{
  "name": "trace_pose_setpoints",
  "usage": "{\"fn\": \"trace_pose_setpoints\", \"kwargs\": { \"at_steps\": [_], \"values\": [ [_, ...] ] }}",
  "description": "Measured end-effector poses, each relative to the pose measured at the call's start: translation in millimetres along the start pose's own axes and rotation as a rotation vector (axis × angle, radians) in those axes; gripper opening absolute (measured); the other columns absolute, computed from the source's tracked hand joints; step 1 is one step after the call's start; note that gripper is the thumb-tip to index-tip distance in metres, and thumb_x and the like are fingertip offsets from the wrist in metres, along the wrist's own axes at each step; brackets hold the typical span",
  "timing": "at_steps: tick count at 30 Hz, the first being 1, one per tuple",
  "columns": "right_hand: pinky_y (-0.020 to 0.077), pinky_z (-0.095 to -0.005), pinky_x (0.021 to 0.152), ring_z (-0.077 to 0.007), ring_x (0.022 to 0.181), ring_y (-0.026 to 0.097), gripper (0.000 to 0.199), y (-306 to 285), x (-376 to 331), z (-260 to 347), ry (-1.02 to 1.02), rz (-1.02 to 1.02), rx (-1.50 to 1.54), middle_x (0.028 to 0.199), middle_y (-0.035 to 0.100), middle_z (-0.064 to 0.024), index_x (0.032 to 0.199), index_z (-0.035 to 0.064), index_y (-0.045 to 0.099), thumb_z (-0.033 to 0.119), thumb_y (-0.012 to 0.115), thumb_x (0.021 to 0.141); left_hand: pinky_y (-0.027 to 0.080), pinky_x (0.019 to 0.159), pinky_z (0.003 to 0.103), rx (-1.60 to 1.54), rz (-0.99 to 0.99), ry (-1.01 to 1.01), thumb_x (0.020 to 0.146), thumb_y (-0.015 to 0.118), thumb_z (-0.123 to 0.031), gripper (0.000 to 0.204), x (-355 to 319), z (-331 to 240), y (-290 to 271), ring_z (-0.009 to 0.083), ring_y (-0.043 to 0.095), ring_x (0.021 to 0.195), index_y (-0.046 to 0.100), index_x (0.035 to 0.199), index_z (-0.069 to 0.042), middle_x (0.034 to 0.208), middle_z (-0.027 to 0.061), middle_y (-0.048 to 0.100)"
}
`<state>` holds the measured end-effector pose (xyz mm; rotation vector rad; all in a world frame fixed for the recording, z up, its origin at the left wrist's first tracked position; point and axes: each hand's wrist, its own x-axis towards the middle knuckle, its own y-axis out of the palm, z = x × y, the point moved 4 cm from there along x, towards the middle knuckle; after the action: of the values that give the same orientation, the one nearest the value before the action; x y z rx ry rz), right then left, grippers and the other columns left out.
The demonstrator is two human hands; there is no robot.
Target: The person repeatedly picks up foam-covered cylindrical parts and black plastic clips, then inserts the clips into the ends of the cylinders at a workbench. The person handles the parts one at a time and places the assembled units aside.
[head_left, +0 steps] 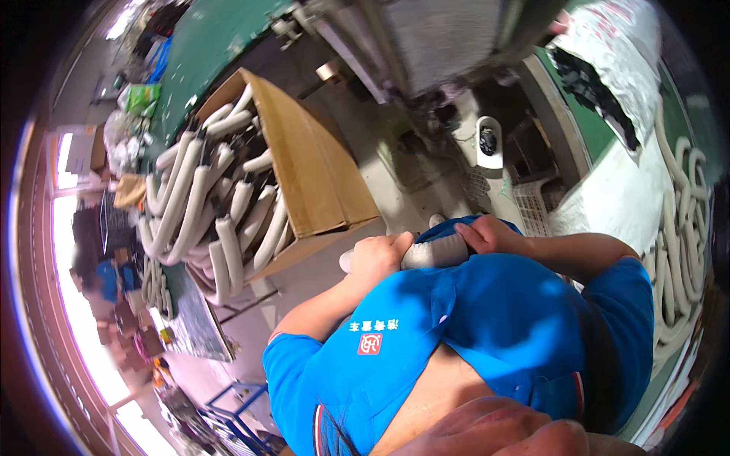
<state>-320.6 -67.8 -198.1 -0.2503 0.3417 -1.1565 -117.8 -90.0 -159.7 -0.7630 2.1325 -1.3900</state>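
A pale grey foam-like tube (435, 252) lies across the front of my body, close to my blue shirt. My left hand (380, 257) is closed round it, and a short end sticks out beyond that hand. At the tube's other visible end, my right hand (490, 234) grips it with bent fingers. Left of my hands stands an open cardboard box (308, 163), packed with several similar pale tubes (194, 197), some with black ends.
A grey machine (449, 45) stands ahead. Near it are a white oval dish (488, 144) holding something black and a white plastic basket (532, 207). At right, a white sack (616, 45) and more pale tubes (673, 251) lie on a green surface. A blue metal frame (232, 406) is at lower left.
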Motion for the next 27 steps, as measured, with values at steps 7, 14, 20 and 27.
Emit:
{"fn": "trace_pose_setpoints", "kwargs": {
  "at_steps": [7,14,20,27],
  "values": [
    [0.0381,-0.0398,0.054,-0.0324,0.060,0.054,0.045,-72,1,-11,-0.041,-0.427,-0.045,0.068,0.056,-0.0199,0.073,0.0002,0.054,0.035,0.037,0.096,0.049,0.058,0.043,-0.250,-0.124,-0.103,0.066,0.066,-0.025,0.032,60,-33,31,0.0386,0.060,0.070,0.055,0.090,-0.007,0.072,0.0169,0.060],
    [0.0421,-0.0279,0.069,-0.0177,0.077,0.051,0.033,-139,-36,-75,0.022,-0.910,0.219,0.087,0.052,-0.0067,0.104,0.0026,0.045,0.033,0.050,0.093,0.048,0.067,0.032,-1.240,-0.619,-0.420,0.070,0.066,-0.002,0.027,64,-1,64,0.0184,0.059,0.075,0.057,0.095,-0.005,0.086,0.0065,0.060],
    [0.0355,-0.0430,0.099,-0.0266,0.114,0.046,0.063,-119,-74,-150,0.413,-0.578,1.180,0.118,0.048,-0.0165,0.126,0.0010,0.038,0.036,0.066,0.083,0.046,0.064,0.037,-2.066,-0.744,-0.644,0.076,0.054,-0.012,0.013,42,47,102,0.0224,0.051,0.065,0.054,0.087,-0.005,0.072,0.0074,0.051],
    [0.0436,-0.0345,0.083,-0.0204,0.089,0.058,0.027,-82,-55,-131,0.067,-0.165,1.314,0.093,0.060,-0.0093,0.102,0.0044,0.054,0.008,0.065,0.077,0.040,0.095,0.041,-0.744,-0.479,-0.766,0.080,0.066,-0.031,0.072,86,45,196,0.0278,0.044,0.119,0.032,0.136,-0.001,0.125,0.0187,0.047]
  ]
}}
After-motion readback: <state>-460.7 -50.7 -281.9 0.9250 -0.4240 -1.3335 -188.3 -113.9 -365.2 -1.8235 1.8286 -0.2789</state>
